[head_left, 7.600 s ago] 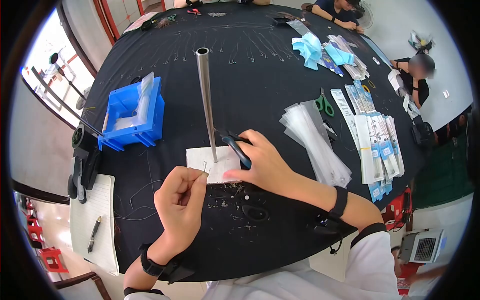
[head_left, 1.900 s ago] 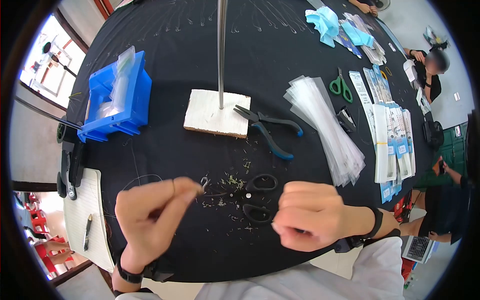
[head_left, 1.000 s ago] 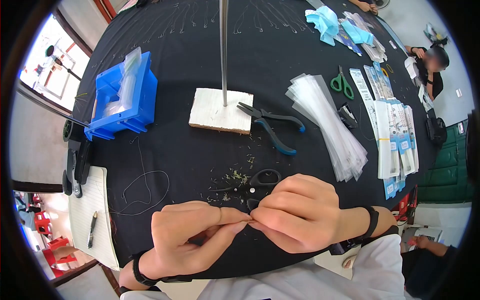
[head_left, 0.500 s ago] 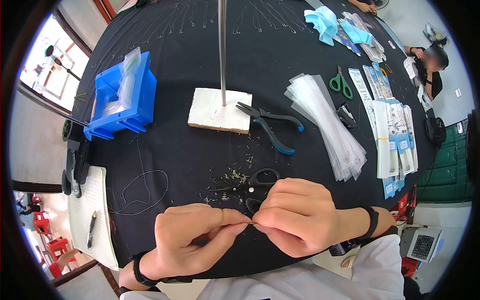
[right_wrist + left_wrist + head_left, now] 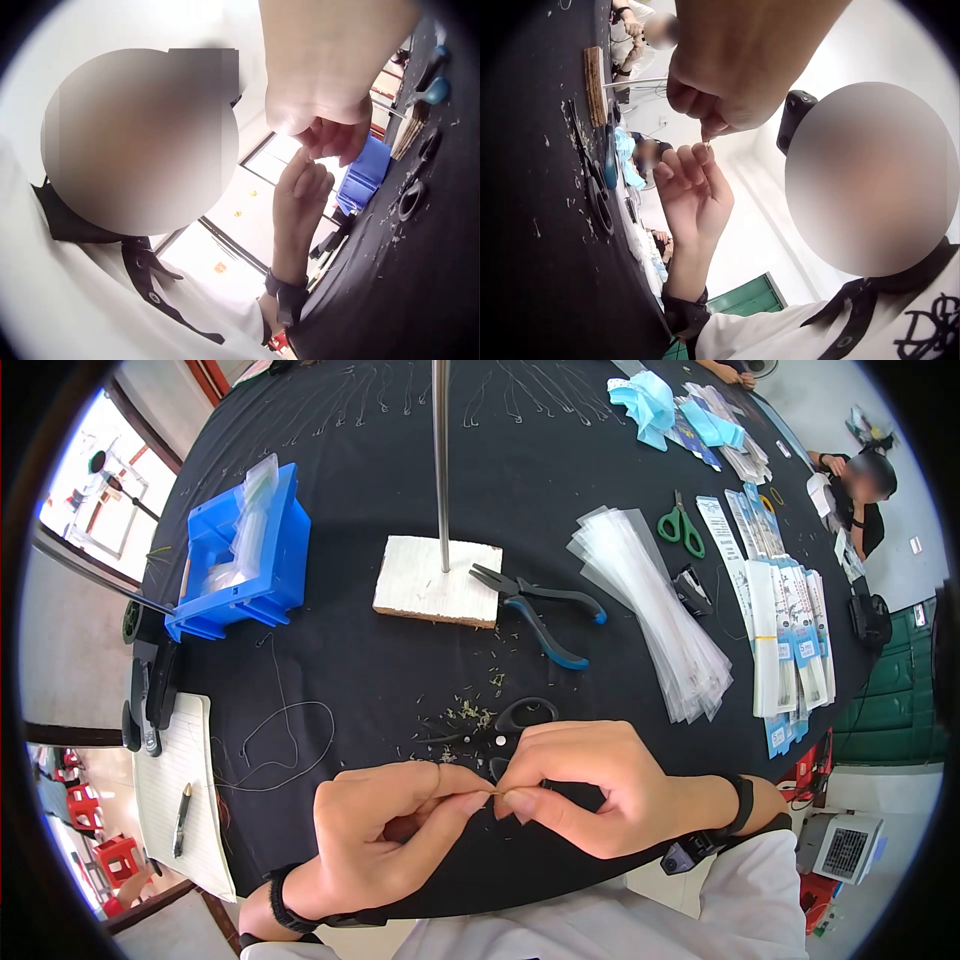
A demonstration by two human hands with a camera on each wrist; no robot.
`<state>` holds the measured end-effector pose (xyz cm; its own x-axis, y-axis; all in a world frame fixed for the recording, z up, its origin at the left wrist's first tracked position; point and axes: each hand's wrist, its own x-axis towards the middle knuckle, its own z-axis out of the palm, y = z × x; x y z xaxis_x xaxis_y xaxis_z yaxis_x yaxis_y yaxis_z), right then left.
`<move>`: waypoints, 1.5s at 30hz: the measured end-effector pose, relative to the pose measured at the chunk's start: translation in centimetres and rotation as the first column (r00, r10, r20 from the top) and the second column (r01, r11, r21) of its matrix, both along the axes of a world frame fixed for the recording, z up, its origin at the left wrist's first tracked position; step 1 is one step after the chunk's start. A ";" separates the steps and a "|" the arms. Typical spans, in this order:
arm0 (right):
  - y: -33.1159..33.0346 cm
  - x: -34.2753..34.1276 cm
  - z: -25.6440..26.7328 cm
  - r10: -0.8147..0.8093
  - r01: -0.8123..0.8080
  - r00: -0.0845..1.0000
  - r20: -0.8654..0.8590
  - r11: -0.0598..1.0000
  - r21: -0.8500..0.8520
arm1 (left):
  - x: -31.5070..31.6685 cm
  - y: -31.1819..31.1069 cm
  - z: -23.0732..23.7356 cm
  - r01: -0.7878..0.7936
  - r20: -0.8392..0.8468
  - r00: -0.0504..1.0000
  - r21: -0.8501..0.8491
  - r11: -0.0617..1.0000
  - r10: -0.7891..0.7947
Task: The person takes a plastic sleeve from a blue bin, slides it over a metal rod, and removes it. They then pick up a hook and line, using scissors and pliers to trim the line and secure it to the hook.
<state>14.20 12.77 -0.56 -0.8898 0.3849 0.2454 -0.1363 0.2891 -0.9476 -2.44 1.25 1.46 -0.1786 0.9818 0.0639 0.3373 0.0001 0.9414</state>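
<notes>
Head view: the left hand [image 5: 375,840] pinches a thin piece [image 5: 495,793] between curled fingers, the piece mostly hidden and too small to identify, held over the desk [image 5: 350,660] nearer the person than the white block [image 5: 420,580], whose metal rod [image 5: 441,460] is cut off at the top. Further right, the black scissors [image 5: 526,713] are partly covered by the right hand [image 5: 595,790], its fingers also closed in a pinch at the piece. The left wrist view shows that hand's palm and bent outer fingers, the right wrist view both scissor loops.
</notes>
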 end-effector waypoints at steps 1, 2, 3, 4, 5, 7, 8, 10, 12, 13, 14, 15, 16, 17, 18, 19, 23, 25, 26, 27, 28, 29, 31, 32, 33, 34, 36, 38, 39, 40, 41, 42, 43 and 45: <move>-0.1 -0.1 0.2 -0.047 0.048 0.999 -0.006 0.997 0.057 | 0.0 0.0 0.0 0.001 0.009 1.000 -0.012 1.000 0.000; -0.2 -0.2 0.4 -0.094 0.095 0.995 -0.014 0.989 0.113 | 0.0 0.0 -0.1 -0.003 0.036 0.999 -0.011 1.000 0.003; -0.3 -0.3 0.6 -0.140 0.142 0.990 -0.025 0.975 0.168 | 0.2 0.0 -0.2 -0.007 0.063 0.998 -0.010 1.000 0.007; -0.3 -0.3 0.4 -0.143 0.152 0.988 -0.059 0.968 0.198 | 0.2 0.0 -0.3 -0.010 0.090 0.996 -0.009 1.000 0.011; -0.2 -0.4 -0.1 -0.146 0.164 0.985 -0.094 0.960 0.227 | 0.2 0.0 -0.3 0.002 0.080 0.997 -0.015 1.000 0.000; -0.1 -0.4 -0.4 -0.150 0.181 0.979 -0.136 0.949 0.260 | 0.0 0.0 -0.3 0.026 0.061 0.998 -0.027 0.999 -0.024; -0.1 -0.4 -0.4 -0.153 0.186 0.978 -0.142 0.947 0.263 | -0.1 0.0 -0.3 0.030 0.060 0.998 -0.032 0.999 -0.028; -0.1 -0.5 -0.5 -0.157 0.195 0.975 -0.154 0.941 0.275 | -0.2 0.0 -0.2 0.039 0.060 0.998 -0.042 0.998 -0.036; -0.1 -0.5 -0.6 -0.161 0.204 0.973 -0.166 0.934 0.292 | -0.2 0.1 -0.3 0.061 0.075 0.996 -0.050 0.997 -0.057; -0.1 -0.5 -0.5 -0.166 0.204 0.975 -0.151 0.934 0.293 | -0.1 0.1 -0.3 0.072 0.082 0.994 -0.053 0.996 -0.068; -0.1 -0.4 -0.3 -0.171 0.204 0.976 -0.136 0.934 0.295 | -0.1 0.0 -0.4 0.059 0.086 0.995 -0.059 0.997 -0.054; 0.0 -0.4 -0.2 -0.176 0.204 0.977 -0.121 0.933 0.296 | 0.0 0.0 -0.6 0.046 0.090 0.995 -0.065 0.997 -0.040; 0.2 -0.4 -0.3 -0.201 0.228 0.973 -0.117 0.927 0.297 | 0.0 0.0 -0.6 0.033 0.094 0.995 -0.071 0.997 -0.026; 0.5 -0.4 -0.5 -0.227 0.251 0.967 -0.113 0.921 0.298 | 0.0 0.0 -0.5 0.013 0.085 0.996 -0.090 0.996 -0.005; 0.7 -0.5 -0.4 -0.288 0.289 0.956 -0.049 0.910 0.298 | -0.1 0.0 -0.3 -0.008 0.075 0.997 -0.108 0.994 0.017; 1.0 -0.2 -0.9 -0.274 0.240 0.960 0.053 0.909 0.341 | -0.2 0.0 -0.2 -0.031 0.065 0.997 -0.126 0.992 0.039; 0.1 0.7 -1.6 -0.344 0.044 0.881 0.325 0.744 0.666 | -0.7 0.1 -0.3 -0.141 0.081 0.985 -0.140 0.980 0.153; 0.0 0.8 -1.6 -0.361 -0.007 0.852 0.380 0.717 0.697 | -0.9 0.1 -0.4 -0.166 0.083 0.981 -0.119 0.979 0.176; 0.0 0.8 -1.4 -0.362 -0.013 0.846 0.390 0.719 0.695 | -1.0 0.1 -0.4 -0.169 0.094 0.979 -0.118 0.979 0.180; 0.1 0.8 -1.3 -0.365 -0.017 0.841 0.399 0.720 0.694 | -1.1 0.1 -0.4 -0.171 0.105 0.977 -0.116 0.978 0.184; 0.3 0.9 -1.3 -0.355 0.001 0.822 0.445 0.783 0.622 | -1.2 0.1 -0.3 -0.174 0.116 0.975 -0.113 0.978 0.187; 0.6 0.9 -1.2 -0.340 0.023 0.802 0.491 0.839 0.544 | -1.2 0.1 -0.2 -0.191 0.133 0.969 -0.130 0.973 0.208; 1.5 1.1 -0.9 -0.265 0.087 0.769 0.582 0.945 0.315 | -1.2 0.1 0.3 -0.226 0.169 0.953 -0.163 0.960 0.253; 2.1 1.2 -0.7 -0.203 0.130 0.758 0.620 0.978 0.160 | -1.4 0.2 0.4 -0.222 0.182 0.950 -0.170 0.960 0.252; 2.5 1.4 -0.6 -0.135 0.175 0.749 0.648 0.985 0.003 | -1.6 0.2 0.4 -0.218 0.195 0.948 -0.177 0.960 0.252; 2.8 1.7 -1.3 -0.116 0.166 0.805 0.582 0.986 -0.033 | -1.7 0.2 0.4 -0.214 0.207 0.946 -0.183 0.960 0.250; 3.0 1.8 -2.1 0.000 0.121 0.849 0.528 0.973 -0.195 | -1.8 0.3 0.3 -0.193 0.256 0.937 -0.188 0.963 0.238; 2.9 1.9 -2.7 0.096 0.045 0.913 0.396 0.942 -0.333 | -1.9 0.3 0.2 -0.175 0.292 0.929 -0.198 0.964 0.228; 2.9 1.9 -2.6 0.134 -0.018 0.923 0.361 0.951 -0.307 | -2.0 0.4 0.2 -0.168 0.304 0.925 -0.206 0.964 0.226; 3.0 1.9 -2.5 0.172 -0.080 0.930 0.326 0.957 -0.279 | -2.0 0.4 0.2 -0.162 0.316 0.922 -0.213 0.964 0.224; 3.0 1.9 -2.4 0.212 -0.140 0.933 0.292 0.958 -0.249 | -2.1 0.5 0.2 -0.156 0.336 0.914 -0.225 0.962 0.227; 3.0 1.8 -2.3 0.235 -0.175 0.927 0.292 0.960 -0.218 | -2.1 0.5 0.3 -0.150 0.357 0.906 -0.237 0.960 0.230; 2.9 1.7 -2.1 0.231 -0.175 0.928 0.291 0.963 -0.205 | -2.1 0.5 0.3 -0.143 0.377 0.897 -0.248 0.958 0.231; 2.7 1.4 -1.9 0.221 -0.173 0.931 0.291 0.968 -0.181 | -2.0 0.6 0.2 -0.138 0.396 0.888 -0.251 0.958 0.231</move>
<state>15.62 15.49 -2.44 -0.9738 0.2052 -0.0984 0.1283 0.1377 -0.9821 -4.48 1.81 1.70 -0.3219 0.9102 -0.2606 -0.1125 0.2366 0.9651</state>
